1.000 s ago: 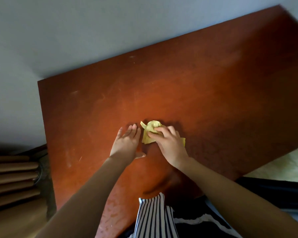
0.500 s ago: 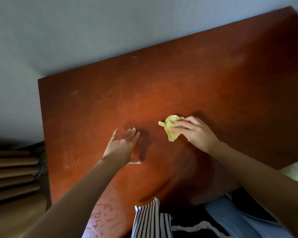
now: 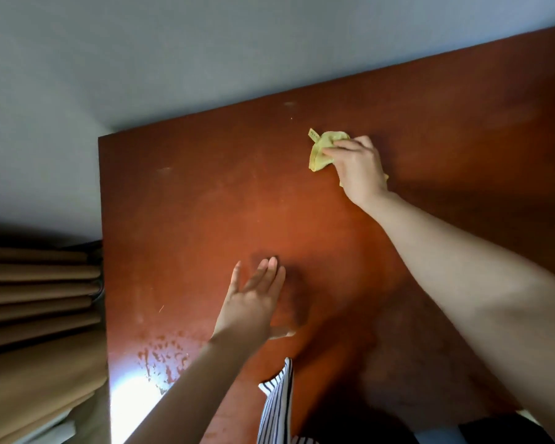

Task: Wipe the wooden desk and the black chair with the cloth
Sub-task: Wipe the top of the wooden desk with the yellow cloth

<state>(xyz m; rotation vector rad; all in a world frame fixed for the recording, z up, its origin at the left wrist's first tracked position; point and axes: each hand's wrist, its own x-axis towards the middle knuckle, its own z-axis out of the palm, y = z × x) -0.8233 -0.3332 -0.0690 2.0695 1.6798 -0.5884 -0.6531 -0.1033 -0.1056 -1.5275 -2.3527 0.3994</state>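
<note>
Your right hand (image 3: 359,169) bunches the yellow cloth (image 3: 321,151) under curled fingers (image 3: 337,146) and presses it onto the wooden surface (image 3: 205,203), probably for wiping pressure. Your left hand (image 3: 253,302) lies flat nearer you, fingers straight and holding nothing, likely as a brace. Smears (image 3: 162,354) show left of those fingers.

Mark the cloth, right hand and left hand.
cloth (image 3: 320,152), head view, bunched yellow part beside the fingers.
right hand (image 3: 359,169), head view, back of the hand.
left hand (image 3: 249,307), head view, back of the hand.

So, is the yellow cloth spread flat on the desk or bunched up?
Bunched up: the cloth shows crumpled folds where the right hand grips it on the desk.
</note>
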